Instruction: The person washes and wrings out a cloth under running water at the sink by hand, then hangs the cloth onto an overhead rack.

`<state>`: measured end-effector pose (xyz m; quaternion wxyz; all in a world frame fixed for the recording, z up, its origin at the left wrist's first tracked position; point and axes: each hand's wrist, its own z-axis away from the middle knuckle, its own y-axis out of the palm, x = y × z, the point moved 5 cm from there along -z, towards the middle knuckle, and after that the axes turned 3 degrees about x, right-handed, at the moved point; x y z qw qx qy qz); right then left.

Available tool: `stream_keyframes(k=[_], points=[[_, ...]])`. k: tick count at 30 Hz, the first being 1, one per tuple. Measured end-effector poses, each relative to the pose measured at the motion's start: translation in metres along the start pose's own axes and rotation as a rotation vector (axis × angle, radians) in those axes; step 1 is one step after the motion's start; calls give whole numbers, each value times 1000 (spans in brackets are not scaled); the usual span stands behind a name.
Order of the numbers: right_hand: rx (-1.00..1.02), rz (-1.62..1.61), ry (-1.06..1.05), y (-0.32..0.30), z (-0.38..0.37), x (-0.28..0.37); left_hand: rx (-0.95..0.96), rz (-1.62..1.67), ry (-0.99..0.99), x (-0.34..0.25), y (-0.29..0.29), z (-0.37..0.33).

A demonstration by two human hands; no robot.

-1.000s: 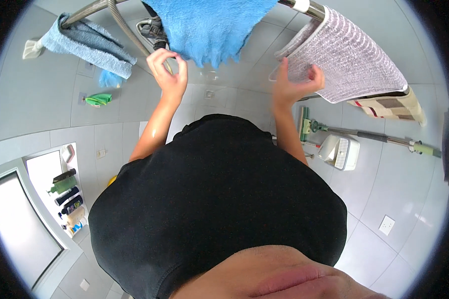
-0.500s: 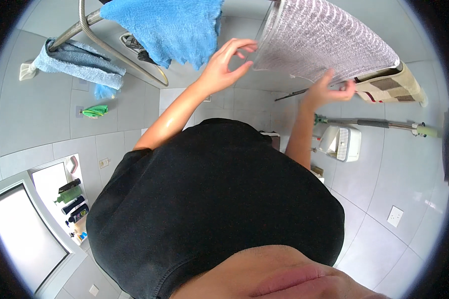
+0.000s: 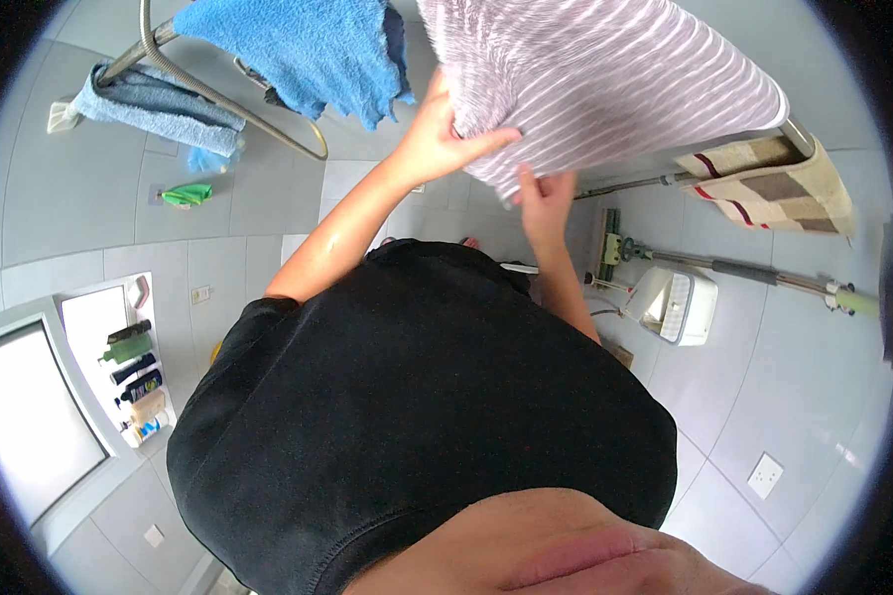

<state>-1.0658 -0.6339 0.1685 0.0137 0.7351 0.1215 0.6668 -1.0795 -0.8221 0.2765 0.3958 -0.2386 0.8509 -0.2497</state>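
A greyish-mauve striped plush mat (image 3: pixel 615 79) hangs in front of me at the upper right, draped over a metal rail (image 3: pixel 796 136). At its left edge is my left hand (image 3: pixel 445 139), thumb lying across the front face and the other fingers partly hidden behind the cloth. My right hand (image 3: pixel 548 203) is closed on the mat's lower edge near the bottom corner, its index finger and thumb at the border. To the left of my left hand, a bright blue towel (image 3: pixel 308 55) hangs without touching it.
A light blue towel (image 3: pixel 159 104) and a grey hose (image 3: pixel 238 106) are at the left. On the right hang a beige checked mat (image 3: pixel 764 188), a mop-like pole (image 3: pixel 744 270) and a white bin-like container (image 3: pixel 677 305). Bottles (image 3: pixel 139 372) stand on a window ledge.
Both hands were apart from the mat and now hold it. The right hand has moved left and down, and the mat's near part has swung left, showing its stripes more broadly.
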Motion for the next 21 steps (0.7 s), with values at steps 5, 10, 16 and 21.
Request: stream_keyframes(k=[5,10,16,21], points=[[696,725,-275,20,26,-82,265,367,-206,-36,25,40],[871,950,-537,55,38,-94,484,147,-232,-12,17,111],[1181,272,278,175,71,-126,156,172,-507,-17,-91,229],[1754,-302,547,288,161,-157,-67,78,-722,-43,-154,371]])
